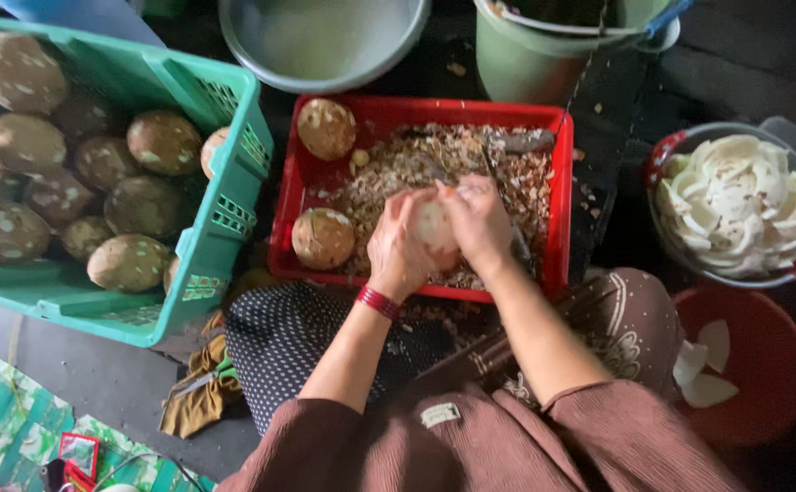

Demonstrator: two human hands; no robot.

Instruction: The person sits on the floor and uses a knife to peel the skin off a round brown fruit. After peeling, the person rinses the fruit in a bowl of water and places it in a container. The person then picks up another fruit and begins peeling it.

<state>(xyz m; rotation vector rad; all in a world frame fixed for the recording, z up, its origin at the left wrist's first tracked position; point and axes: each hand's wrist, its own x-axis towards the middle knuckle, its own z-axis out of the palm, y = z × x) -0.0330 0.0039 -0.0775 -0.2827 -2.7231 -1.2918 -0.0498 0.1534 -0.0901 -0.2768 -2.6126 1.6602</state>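
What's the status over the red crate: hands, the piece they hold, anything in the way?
Left hand and right hand both clasp a pale peeled piece. Held above red crate of shavings. Nothing blocking.

Coconuts (323, 239) crowding red crate (557, 196)

A dark, worn floor (97, 374) is running under everything, grey and dim, with scraps lying scattered over it near the top. A green patterned mat (6, 419) is lying on it at the lower left corner, its squares catching a little light. A crumpled mustard-coloured cloth (199, 394) is resting on the floor just beside the mat. Daylight is falling softly from above, brightening the upper part of the scene while the right side and the lower right corner are sinking into shadow. No wall or window is showing; the view is looking straight down
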